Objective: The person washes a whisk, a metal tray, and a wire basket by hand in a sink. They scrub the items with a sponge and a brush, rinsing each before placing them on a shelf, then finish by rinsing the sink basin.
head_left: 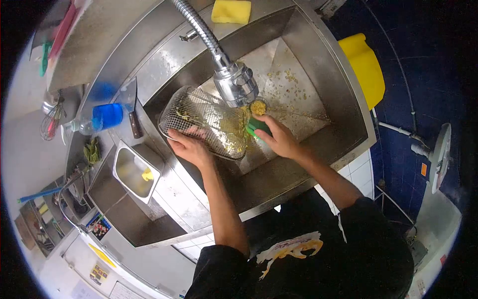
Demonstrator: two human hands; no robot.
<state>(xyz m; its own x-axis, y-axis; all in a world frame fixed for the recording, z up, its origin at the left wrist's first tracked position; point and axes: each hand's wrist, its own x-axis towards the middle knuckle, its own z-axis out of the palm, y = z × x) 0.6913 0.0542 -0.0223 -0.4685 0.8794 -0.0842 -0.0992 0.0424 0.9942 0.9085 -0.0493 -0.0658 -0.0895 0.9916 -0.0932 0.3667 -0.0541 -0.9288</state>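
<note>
A wire mesh basket (pixel 199 117) is tilted over the large steel sink (pixel 348 117), with yellow-green scraps stuck to its mesh. My left hand (pixel 188 147) grips the basket's near left rim. In my right hand (pixel 279 137) is a green-handled brush (pixel 258 126), its round bristle head (pixel 258 106) at the basket's right side. Just above both hangs the chrome spray head (pixel 236 85) of the faucet. Small yellowish scraps (pixel 289 77) lie scattered over the sink floor. Whether water is running I cannot tell.
A yellow sponge (pixel 231 11) lies on the sink's far ledge. To the left are a knife (pixel 135 124), a blue-liquid bottle (pixel 107 116) and a steel container (pixel 135 172) with cloudy water. Something yellow (pixel 363 70) hangs beyond the right edge.
</note>
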